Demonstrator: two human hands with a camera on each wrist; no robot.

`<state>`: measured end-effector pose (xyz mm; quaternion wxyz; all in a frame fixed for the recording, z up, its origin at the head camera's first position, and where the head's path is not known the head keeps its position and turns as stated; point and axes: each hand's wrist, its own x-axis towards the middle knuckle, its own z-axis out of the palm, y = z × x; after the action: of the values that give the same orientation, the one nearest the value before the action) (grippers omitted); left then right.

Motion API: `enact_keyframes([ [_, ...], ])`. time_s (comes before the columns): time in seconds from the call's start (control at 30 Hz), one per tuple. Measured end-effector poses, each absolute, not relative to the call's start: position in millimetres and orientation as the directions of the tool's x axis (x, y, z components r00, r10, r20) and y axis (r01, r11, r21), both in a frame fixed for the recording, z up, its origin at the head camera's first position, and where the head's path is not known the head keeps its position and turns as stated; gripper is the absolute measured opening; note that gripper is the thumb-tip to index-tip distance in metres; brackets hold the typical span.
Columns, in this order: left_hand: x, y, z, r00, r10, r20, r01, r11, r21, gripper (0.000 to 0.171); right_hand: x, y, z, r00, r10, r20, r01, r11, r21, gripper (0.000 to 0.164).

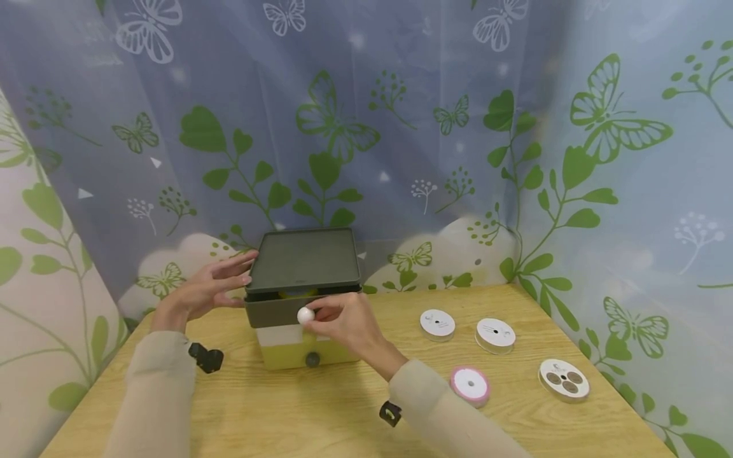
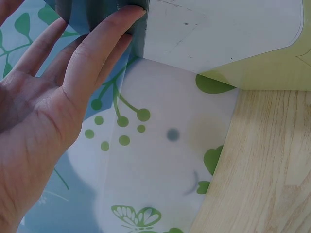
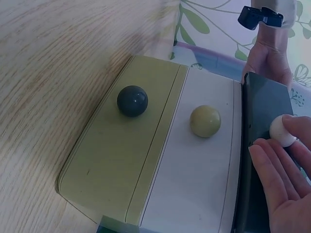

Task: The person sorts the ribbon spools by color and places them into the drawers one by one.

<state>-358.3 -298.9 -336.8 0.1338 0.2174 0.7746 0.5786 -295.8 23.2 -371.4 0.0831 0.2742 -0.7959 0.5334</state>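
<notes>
A small drawer box (image 1: 305, 261) stands on the table, with a dark top, a white middle drawer (image 3: 197, 179) and a yellow bottom drawer (image 3: 114, 150). My right hand (image 1: 349, 321) pinches the white round knob (image 3: 281, 132) of the dark top drawer (image 1: 275, 315) between thumb and fingers. Above that drawer's front a gap shows, with something yellow and blue inside. On the box's left side, the extended fingers of my left hand (image 1: 209, 286) rest near the top edge; the left wrist view shows the fingertips (image 2: 133, 14) at the dark upper part.
Right of the box lie several ribbon spools: two white ones (image 1: 437, 323) (image 1: 495, 334), a pink-rimmed one (image 1: 470, 385) and one with brown round openings (image 1: 564, 379). A patterned curtain (image 1: 401, 159) hangs behind the wooden table (image 1: 275, 413). A yellow knob (image 3: 205, 121) and a dark knob (image 3: 132, 101) stick out from the lower drawers.
</notes>
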Motion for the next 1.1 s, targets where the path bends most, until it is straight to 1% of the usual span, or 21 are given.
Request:
enact_keyframes([
  [0.3,-360,-300,-338,-0.866,0.498,0.053,0.181,0.213,0.960,0.074,-305,21,-374,-0.859,-0.317,0.402,-0.488,0.267,-0.831,0.021],
  [0.5,-360,-300,-338,-0.866,0.498,0.051,0.174,0.204,0.963,0.074,-311,20,-376,-0.868,-0.290,0.403,-0.473,0.233,-0.850,0.024],
  [1.1,-361,-299,-338,-0.865,0.499,0.045,0.165,0.198,0.966,0.075,-315,18,-377,-0.886,-0.274,0.374,-0.442,0.254,-0.860,0.022],
])
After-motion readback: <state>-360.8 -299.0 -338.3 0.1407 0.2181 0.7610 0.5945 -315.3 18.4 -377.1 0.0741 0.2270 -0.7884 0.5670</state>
